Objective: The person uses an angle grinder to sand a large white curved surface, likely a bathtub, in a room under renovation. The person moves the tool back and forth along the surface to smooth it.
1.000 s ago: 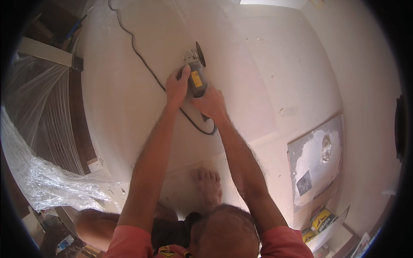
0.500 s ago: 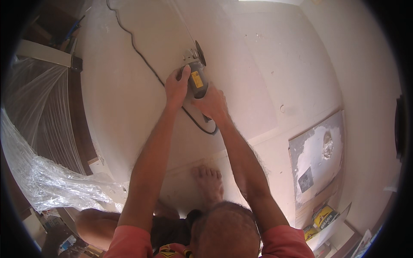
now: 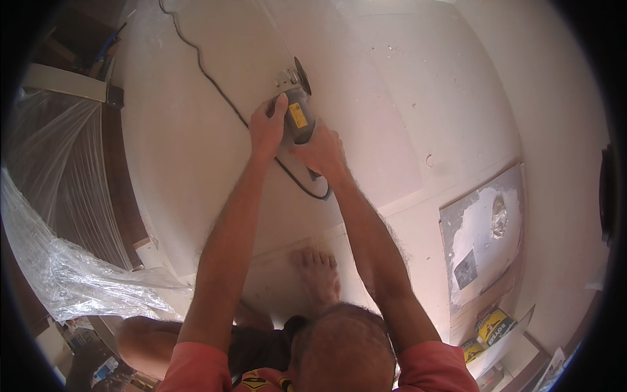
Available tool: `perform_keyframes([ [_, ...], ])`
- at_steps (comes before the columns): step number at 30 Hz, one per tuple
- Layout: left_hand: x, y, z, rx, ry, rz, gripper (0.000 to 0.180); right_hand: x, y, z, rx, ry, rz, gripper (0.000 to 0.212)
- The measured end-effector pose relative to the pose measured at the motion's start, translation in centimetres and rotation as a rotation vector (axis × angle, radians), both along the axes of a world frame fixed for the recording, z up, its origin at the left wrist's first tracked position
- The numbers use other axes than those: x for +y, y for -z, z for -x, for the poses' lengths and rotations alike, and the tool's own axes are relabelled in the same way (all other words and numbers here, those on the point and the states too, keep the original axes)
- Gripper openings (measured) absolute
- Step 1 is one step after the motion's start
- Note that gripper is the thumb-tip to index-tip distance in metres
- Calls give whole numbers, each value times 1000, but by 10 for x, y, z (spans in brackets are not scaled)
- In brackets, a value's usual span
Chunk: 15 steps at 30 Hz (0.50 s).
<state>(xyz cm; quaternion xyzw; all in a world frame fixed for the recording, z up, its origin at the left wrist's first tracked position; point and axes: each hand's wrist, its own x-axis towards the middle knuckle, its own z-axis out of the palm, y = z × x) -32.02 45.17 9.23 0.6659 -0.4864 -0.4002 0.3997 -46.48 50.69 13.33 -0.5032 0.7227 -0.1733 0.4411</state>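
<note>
Both of my hands are on a dark angle grinder (image 3: 301,135) with a yellow label, held low over a large pale board (image 3: 215,196). My right hand (image 3: 321,153) wraps round its rear body. At the left of the head end, my left hand (image 3: 266,130) is closed on it with the thumb along the side; its other fingers are partly hidden. The thin dark disc (image 3: 302,76) stands on edge at the far right of the tool, by a straight line (image 3: 271,23) running away across the board.
A black cord (image 3: 215,85) curves over the board from the grinder. Clear plastic sheeting (image 3: 72,268) hangs at the left. My bare foot (image 3: 317,274) is at the near edge. To the right lie a paint-smeared panel (image 3: 483,228) and a yellow-and-black package (image 3: 494,328). White dust streaks the board.
The grinder and both hands have shifted very slightly farther away and to the left. My grip on it looks the same.
</note>
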Motion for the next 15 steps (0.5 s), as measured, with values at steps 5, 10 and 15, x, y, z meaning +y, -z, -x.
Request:
perform_keyframes([
  [5, 3, -3, 0, -17, 10, 3, 65, 3, 1, 1, -2, -12, 3, 74],
  [10, 7, -2, 0, -16, 10, 11, 67, 8, -2, 1, -8, 8, -12, 75],
  [15, 11, -4, 1, -23, 19, 14, 68, 12, -2, 4, -24, 7, 3, 72],
])
